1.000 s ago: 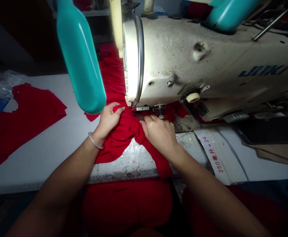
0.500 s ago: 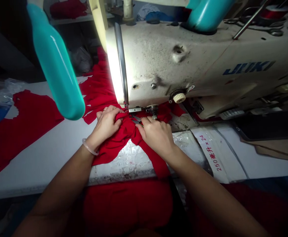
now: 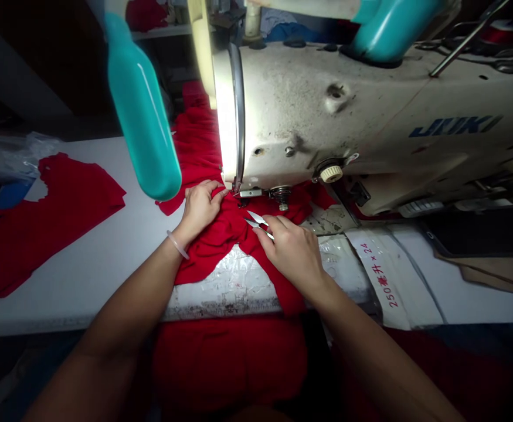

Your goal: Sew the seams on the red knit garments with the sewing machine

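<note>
Red fabric (image 3: pixel 216 237) lies bunched under the needle end of a white sewing machine (image 3: pixel 291 111) and hangs over the table's front edge. My left hand (image 3: pixel 201 205), with a pale bangle at the wrist, pinches the fabric just left of the presser foot. In my right hand (image 3: pixel 294 249) is a pair of thread snips (image 3: pixel 256 221). Their two blades stand apart and point left, over the fabric in front of the needle. My palm hides the rest of the snips.
Another red fabric piece (image 3: pixel 71 199) lies on the left of the white table (image 3: pixel 119 246). A teal lamp-like part (image 3: pixel 144 117) hangs at the upper left. A dark flat object (image 3: pixel 480 228) rests on cardboard at the right. Red thread sits on top of the machine.
My right hand has drawn back from the needle, and the snips' blades now show plainly. My left hand stays at the fabric by the foot. The whole view has shifted somewhat.
</note>
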Demonstrator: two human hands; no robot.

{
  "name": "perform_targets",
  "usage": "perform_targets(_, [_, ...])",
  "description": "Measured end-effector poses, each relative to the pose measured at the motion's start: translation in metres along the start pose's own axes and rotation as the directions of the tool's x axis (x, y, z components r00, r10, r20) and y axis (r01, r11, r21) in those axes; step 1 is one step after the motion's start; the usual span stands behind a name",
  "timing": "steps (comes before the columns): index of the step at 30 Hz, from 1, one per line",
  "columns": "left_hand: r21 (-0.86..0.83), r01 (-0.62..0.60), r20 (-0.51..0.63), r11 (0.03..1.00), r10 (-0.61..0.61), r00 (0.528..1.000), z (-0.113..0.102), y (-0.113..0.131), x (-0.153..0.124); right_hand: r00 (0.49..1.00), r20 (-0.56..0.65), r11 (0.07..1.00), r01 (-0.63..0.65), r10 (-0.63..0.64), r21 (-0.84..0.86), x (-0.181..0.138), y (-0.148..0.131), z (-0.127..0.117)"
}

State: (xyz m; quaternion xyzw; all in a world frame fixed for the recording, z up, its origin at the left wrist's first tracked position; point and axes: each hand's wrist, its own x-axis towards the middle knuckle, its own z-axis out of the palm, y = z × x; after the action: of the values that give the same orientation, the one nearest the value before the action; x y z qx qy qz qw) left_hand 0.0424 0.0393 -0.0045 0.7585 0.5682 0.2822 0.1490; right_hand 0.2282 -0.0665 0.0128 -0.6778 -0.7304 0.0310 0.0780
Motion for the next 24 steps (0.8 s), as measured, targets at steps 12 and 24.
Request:
perform_targets(12, [0.196, -0.432, 0.243, 0.88, 0.383, 0.891, -0.018, 0.009, -0.029, 0.994, -0.057, 0.989, 0.083, -0.091, -0.12, 0.012, -0.003, 0.004])
perform_targets(24, [0.057, -0.178, -0.04, 0.982, 0.181, 0.983, -0.008, -0.004, -0.021, 0.994, -0.011, 0.975, 0.104, -0.108, -0.198, 0.027, -0.012, 0.002])
